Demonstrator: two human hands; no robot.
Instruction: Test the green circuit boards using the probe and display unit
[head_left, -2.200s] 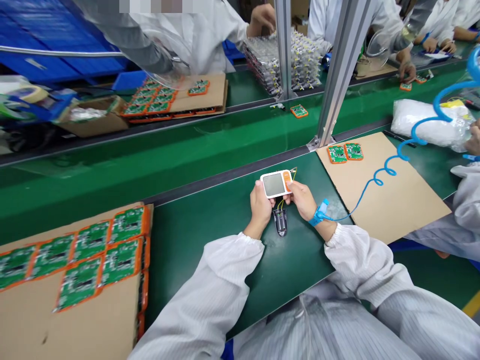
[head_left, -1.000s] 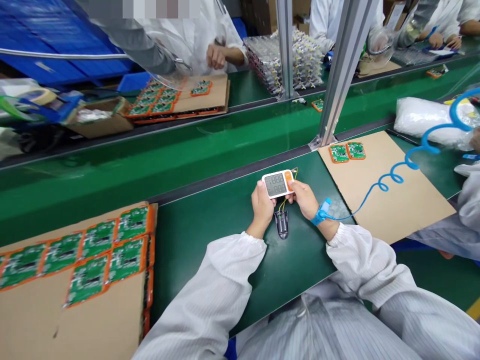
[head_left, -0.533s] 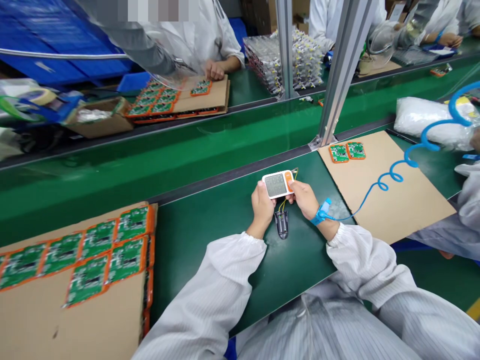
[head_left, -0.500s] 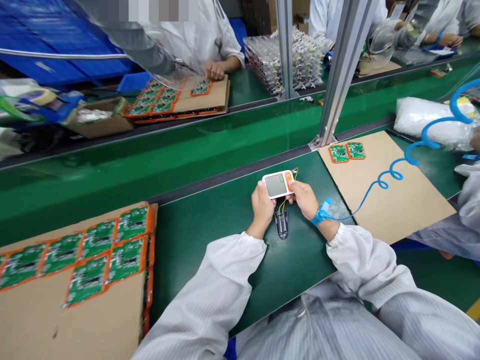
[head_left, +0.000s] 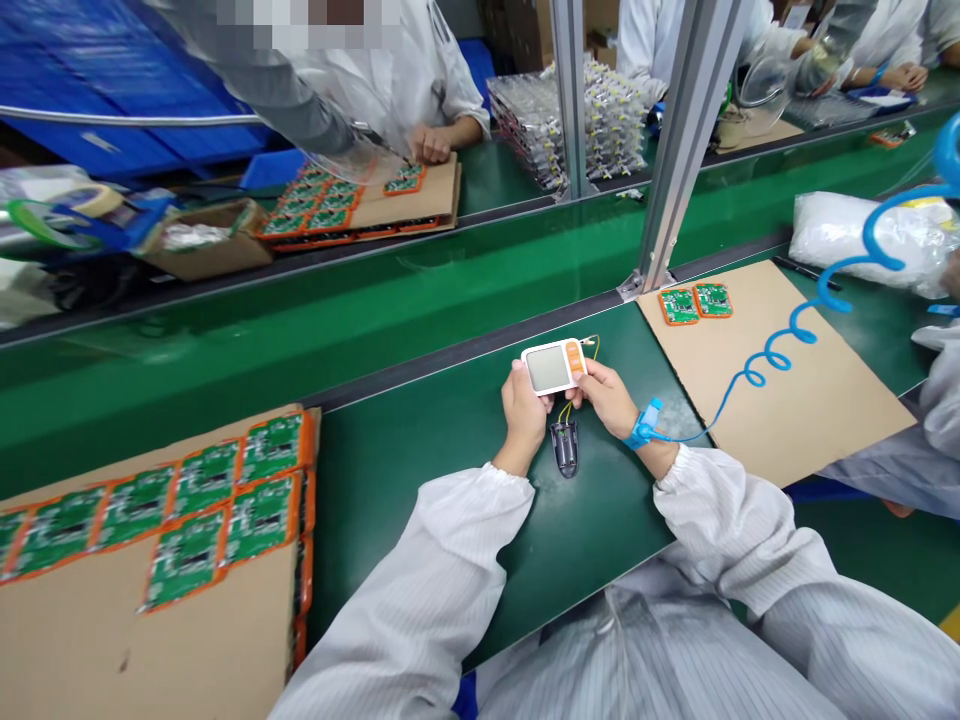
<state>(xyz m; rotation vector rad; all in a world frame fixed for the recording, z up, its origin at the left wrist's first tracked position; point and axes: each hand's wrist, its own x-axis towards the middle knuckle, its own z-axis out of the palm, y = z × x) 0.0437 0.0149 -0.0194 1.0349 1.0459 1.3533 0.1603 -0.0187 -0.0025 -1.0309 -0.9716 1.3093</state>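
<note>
Between my hands is a white handheld device (head_left: 548, 369) with a grey screen and orange buttons (head_left: 574, 356) along its right side. My left hand (head_left: 524, 405) is closed on its left end, thumb at the frame. At the lower right corner, my right hand (head_left: 606, 397) grips it with the thumb near the lowest button. Thin yellow wires run from the device to a black battery holder (head_left: 565, 446) lying on the green table just below. The fingers behind the device are partly hidden. A blue wrist strap (head_left: 646, 424) is around my right wrist.
Cardboard (head_left: 217, 640) at left bears several green circuit boards (head_left: 193, 552) with orange edges. Another cardboard sheet (head_left: 787, 380) at right carries two boards, with a coiled blue cord (head_left: 776, 350) above it. A metal post (head_left: 686, 140) rises beyond. Co-workers sit across the partition.
My right thumb has slid down from the upper orange buttons toward the lowest one. The screen's dark digits are gone, leaving it blank. Both hands keep hold of the device.
</note>
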